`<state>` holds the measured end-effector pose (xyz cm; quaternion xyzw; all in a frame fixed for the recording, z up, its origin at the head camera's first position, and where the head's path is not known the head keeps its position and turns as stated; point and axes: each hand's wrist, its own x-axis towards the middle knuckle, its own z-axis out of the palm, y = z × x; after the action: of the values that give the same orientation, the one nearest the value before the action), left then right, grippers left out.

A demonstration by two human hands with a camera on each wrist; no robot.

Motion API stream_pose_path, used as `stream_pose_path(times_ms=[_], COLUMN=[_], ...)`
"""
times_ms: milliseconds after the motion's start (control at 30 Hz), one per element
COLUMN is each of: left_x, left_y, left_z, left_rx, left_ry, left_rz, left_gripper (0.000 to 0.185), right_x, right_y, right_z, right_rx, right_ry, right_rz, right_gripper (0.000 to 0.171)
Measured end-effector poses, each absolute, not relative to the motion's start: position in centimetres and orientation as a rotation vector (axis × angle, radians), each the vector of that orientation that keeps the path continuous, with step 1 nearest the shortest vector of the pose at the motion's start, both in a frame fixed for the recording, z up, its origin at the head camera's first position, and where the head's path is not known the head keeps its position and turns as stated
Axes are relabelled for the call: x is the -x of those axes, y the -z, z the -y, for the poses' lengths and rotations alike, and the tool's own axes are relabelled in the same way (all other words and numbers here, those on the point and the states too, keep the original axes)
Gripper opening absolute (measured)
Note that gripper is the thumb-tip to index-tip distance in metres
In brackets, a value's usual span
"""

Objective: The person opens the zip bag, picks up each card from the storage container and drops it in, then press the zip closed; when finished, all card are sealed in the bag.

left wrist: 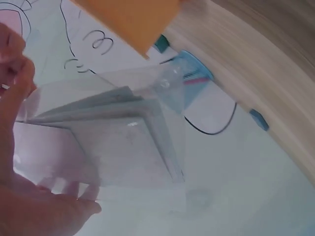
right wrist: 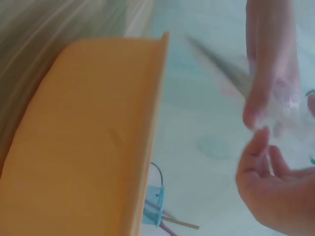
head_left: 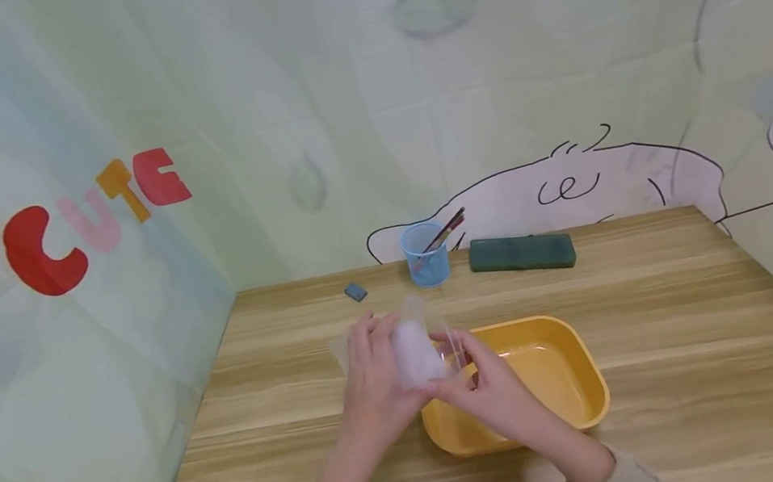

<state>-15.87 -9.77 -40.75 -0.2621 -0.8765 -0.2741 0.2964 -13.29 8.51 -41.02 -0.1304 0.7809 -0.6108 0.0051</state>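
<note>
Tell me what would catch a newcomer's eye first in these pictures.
First, the two hands at the table's near edge: the left hand and right hand hold a clear plastic bag between them. Just behind sits a bright yellow tray, and red, pink and orange CUTE letters mark the left wall.

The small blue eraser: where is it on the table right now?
In the head view the small blue eraser lies on the wooden table near its far edge, just left of the blue pen cup, beyond both hands.

Blue pen cup (head_left: 425,256), dark green case (head_left: 522,253), small eraser (head_left: 355,291) along wall.
</note>
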Motion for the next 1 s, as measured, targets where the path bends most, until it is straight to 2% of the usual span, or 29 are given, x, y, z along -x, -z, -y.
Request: stream_pose_path(times_ms=[200,300,367,467,567,733,833,1000], left_x=[15.7,15.6,15.5,15.1,14.5,13.7,13.2,12.5], left_y=[40.2,39.7,39.3,38.6,37.7,36.3,35.9,36.1], left_z=[8.5,8.2,8.0,7.9,7.8,7.2,6.7,5.7], left_rx=[0.738,0.758,0.769,0.785,0.782,0.721,0.686,0.678], left_ry=[0.756,0.750,0.763,0.864,1.112,1.619,1.846,1.904], left_rz=[2.210,2.169,2.164,2.172,2.160,2.086,2.070,2.105], left_gripper=[0.107,0.115,0.113,0.096,0.068,0.024,0.012,0.006], right_x=[12.6,12.6,12.5,12.4,12.4,12.4,12.3,12.2], right_y=[40.0,39.4,38.9,38.3,37.5,36.2,35.7,35.2], right_z=[-8.7,-9.2,-9.5,-10.1,-10.9,-12.4,-13.1,-13.7], right_rx=[0.566,0.657,0.701,0.708,0.717,0.762,0.738,0.602], right_ry=[2.043,2.093,2.112,2.130,2.204,2.339,2.344,2.288], right_rz=[-2.558,-2.584,-2.594,-2.588,-2.517,-2.405,-2.386,-2.409], right_gripper=[0.041,0.041,0.043,0.044,0.040,0.021,0.018,0.022])
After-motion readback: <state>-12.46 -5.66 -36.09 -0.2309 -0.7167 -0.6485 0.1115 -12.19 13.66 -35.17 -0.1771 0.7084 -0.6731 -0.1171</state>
